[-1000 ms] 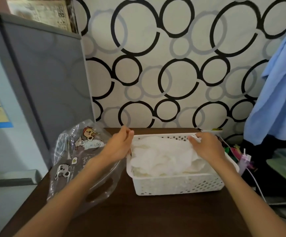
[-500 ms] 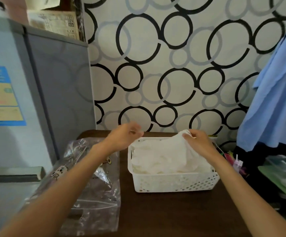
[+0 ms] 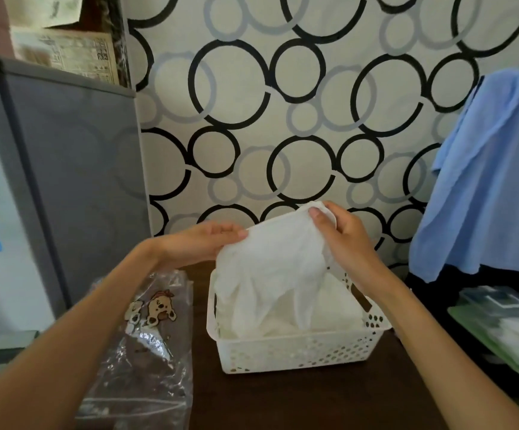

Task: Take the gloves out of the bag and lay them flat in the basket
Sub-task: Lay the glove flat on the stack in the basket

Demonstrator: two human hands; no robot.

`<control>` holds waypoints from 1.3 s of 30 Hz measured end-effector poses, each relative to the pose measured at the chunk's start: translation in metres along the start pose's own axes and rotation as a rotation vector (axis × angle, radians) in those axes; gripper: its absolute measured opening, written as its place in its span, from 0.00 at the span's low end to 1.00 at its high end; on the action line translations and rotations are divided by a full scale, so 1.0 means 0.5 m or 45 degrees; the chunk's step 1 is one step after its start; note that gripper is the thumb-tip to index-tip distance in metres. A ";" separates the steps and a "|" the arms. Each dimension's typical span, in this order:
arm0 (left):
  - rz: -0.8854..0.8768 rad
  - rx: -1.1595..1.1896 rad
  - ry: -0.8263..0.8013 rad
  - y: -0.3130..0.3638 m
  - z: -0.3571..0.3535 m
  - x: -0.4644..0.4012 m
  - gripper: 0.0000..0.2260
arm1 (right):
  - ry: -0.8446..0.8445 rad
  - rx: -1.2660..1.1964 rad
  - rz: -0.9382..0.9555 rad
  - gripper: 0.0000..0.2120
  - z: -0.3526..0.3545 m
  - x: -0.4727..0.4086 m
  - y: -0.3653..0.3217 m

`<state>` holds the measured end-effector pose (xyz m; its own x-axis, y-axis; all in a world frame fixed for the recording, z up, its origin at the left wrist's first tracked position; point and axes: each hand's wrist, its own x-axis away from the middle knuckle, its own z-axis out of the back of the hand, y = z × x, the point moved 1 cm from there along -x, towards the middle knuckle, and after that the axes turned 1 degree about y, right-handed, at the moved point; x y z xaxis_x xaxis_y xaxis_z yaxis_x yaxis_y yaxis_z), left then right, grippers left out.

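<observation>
One thin white glove (image 3: 270, 268) is up in the air over the basket (image 3: 295, 352), cuff at the top, its fingers dangling down onto the pile of gloves (image 3: 323, 315) already lying inside. The right hand (image 3: 342, 240) pinches the cuff's far corner, thumb on the front. The left hand (image 3: 202, 240) is at the opposite corner, fingers fairly straight and touching the edge; a real pinch there, I cannot tell. This looks like featherweight, floppy, slightly clingy film, so it will likely sag and fold wherever it is unsupported. The two cuff corners look like the best hold, stretched apart to keep it flat on the way down. The basket rim sits just below the dangling tips and could catch them. Just left of the basket, the clear bag (image 3: 146, 352) lies slumped on the dark table (image 3: 298, 401). There's open table in front; the patterned wall (image 3: 283, 119) stands close behind and blue cloth (image 3: 484, 181) hangs to the right.
</observation>
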<state>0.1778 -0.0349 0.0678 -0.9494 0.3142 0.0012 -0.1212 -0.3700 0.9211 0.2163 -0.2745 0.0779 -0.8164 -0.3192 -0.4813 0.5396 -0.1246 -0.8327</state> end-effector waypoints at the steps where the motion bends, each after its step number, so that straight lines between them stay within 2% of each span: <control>1: -0.028 -0.005 0.063 0.008 0.008 0.008 0.11 | 0.046 -0.033 -0.011 0.12 -0.009 -0.001 -0.002; 4: -0.136 -0.073 0.279 0.033 0.011 0.008 0.11 | 0.233 -0.105 -0.118 0.10 -0.032 -0.006 0.011; 7: -0.120 -0.344 0.394 0.007 -0.011 -0.048 0.07 | 0.320 0.008 -0.313 0.11 -0.028 -0.002 0.077; 10: -0.007 -0.764 0.385 -0.063 -0.050 -0.126 0.10 | 0.293 0.336 -0.406 0.13 -0.007 0.006 0.163; 13: -0.010 -1.194 0.494 -0.089 -0.082 -0.165 0.15 | 0.293 0.616 -0.370 0.14 0.010 0.014 0.220; 16: 0.042 -1.385 0.727 -0.078 -0.084 -0.173 0.14 | 0.239 0.764 -0.431 0.10 0.023 0.011 0.239; 19: -0.017 -1.417 0.884 -0.049 -0.081 -0.146 0.12 | 0.083 0.894 -0.543 0.20 0.051 0.002 0.219; 21: -0.074 -1.264 0.712 -0.033 -0.096 -0.116 0.21 | 0.177 1.023 -0.311 0.21 0.062 0.004 0.179; 22: -0.030 -1.216 0.525 -0.027 -0.109 -0.103 0.29 | 0.187 1.055 -0.134 0.21 0.059 0.007 0.163; 23: 0.074 -1.231 0.311 -0.029 -0.123 -0.092 0.38 | 0.063 1.091 -0.021 0.22 0.049 0.011 0.150; 24: 0.212 -1.281 0.111 -0.035 -0.137 -0.083 0.45 | -0.192 1.160 -0.019 0.26 0.035 0.014 0.149; 26: 0.453 -1.375 -0.110 -0.067 -0.148 -0.070 0.51 | -0.803 1.343 -0.276 0.35 0.009 0.026 0.179; 27: 0.514 -1.409 -0.136 -0.086 -0.144 -0.064 0.52 | -0.975 1.369 -0.418 0.38 0.007 0.031 0.197; 28: 0.543 -1.445 -0.148 -0.105 -0.138 -0.059 0.52 | -1.036 1.355 -0.511 0.41 0.008 0.034 0.213; 32: 0.509 -1.697 -0.141 -0.142 -0.110 -0.053 0.53 | -0.973 1.323 -0.551 0.45 -0.004 0.034 0.238; 36: 0.527 -1.891 -0.156 -0.149 -0.102 -0.064 0.45 | -0.997 1.384 -0.561 0.44 -0.031 0.028 0.257; 39: 0.564 -1.833 -0.195 -0.128 -0.100 -0.065 0.48 | -1.017 1.406 -0.582 0.45 -0.033 0.017 0.243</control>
<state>0.2018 -0.0650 -0.0104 -0.9568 0.0033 0.2907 -0.1002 -0.9423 -0.3194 0.2715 -0.2769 -0.0317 -0.8264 -0.4389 0.3528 0.4494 -0.8916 -0.0566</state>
